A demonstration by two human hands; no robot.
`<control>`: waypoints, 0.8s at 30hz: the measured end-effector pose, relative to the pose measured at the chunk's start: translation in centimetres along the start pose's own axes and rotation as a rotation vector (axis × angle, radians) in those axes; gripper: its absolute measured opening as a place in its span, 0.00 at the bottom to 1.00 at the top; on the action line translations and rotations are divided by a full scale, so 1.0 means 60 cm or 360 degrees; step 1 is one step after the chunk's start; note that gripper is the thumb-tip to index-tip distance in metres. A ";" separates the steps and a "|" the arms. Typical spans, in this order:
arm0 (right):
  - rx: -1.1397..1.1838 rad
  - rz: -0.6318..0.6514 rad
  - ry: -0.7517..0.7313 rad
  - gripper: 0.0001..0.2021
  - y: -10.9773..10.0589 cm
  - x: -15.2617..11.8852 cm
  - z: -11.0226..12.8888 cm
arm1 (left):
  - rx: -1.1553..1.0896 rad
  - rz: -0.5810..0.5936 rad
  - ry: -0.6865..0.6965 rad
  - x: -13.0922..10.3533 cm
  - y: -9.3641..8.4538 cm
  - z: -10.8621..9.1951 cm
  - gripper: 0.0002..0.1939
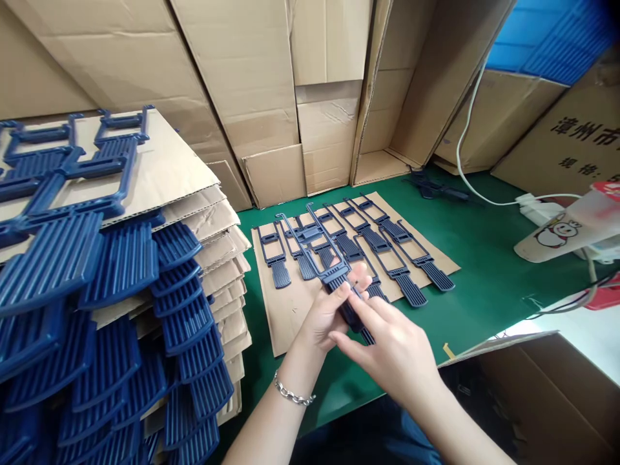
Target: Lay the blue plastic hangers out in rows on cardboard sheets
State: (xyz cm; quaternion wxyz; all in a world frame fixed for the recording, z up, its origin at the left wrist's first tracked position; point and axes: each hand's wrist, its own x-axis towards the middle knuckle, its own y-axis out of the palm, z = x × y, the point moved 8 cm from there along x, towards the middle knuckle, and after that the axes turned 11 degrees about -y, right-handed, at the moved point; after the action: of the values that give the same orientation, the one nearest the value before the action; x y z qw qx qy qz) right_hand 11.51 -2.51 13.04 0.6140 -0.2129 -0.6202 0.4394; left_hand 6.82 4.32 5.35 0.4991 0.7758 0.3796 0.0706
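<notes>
Both hands hold one dark blue plastic frame part [334, 274], with a ribbed paddle at the near end and two long hooked arms pointing away from me. My left hand [325, 313] wraps its fingers beneath the ribbed part, with the thumb on top. From the right, my right hand [387, 336] grips the paddle end, its fingers laid over the ribs. Just beyond the hands, a flat cardboard sheet [285, 323] bears several similar frame parts [411, 287] in rows. The palms and fingers hide some of the held part and some parts under it.
At the left rises a tall stack of cardboard sheets [227, 258] layered with blue frame parts [116, 265]. Cardboard panels [232, 77] wall the back of the green table [484, 258]. A loose dark part [436, 187], a white cable [462, 142] and a plastic cup [557, 236] are at the right.
</notes>
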 end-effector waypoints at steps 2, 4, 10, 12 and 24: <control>-0.0032 0.0129 0.0016 0.21 0.012 -0.003 0.007 | 0.0037 -0.0019 0.0016 -0.001 0.001 0.004 0.31; -0.0039 0.0228 0.0087 0.21 0.022 -0.006 0.000 | 0.0045 -0.0007 -0.0011 0.000 0.003 0.008 0.36; 0.0041 0.0378 0.0213 0.23 0.035 -0.007 -0.028 | -0.0018 0.0070 -0.0059 0.001 0.014 0.013 0.31; 0.0152 0.0354 0.0264 0.23 0.040 -0.009 -0.036 | 0.0042 0.0064 -0.0029 -0.001 0.018 0.010 0.31; 0.2055 -0.0133 0.1493 0.17 0.091 -0.136 -0.124 | -0.0006 0.0311 -0.0069 -0.019 0.010 -0.029 0.16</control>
State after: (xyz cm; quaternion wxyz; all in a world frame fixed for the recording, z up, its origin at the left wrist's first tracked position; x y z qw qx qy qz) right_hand 18.34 -4.10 2.89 0.8288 0.0455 0.0721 0.5529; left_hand 5.48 4.71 7.04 0.4992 0.8096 0.2912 0.1029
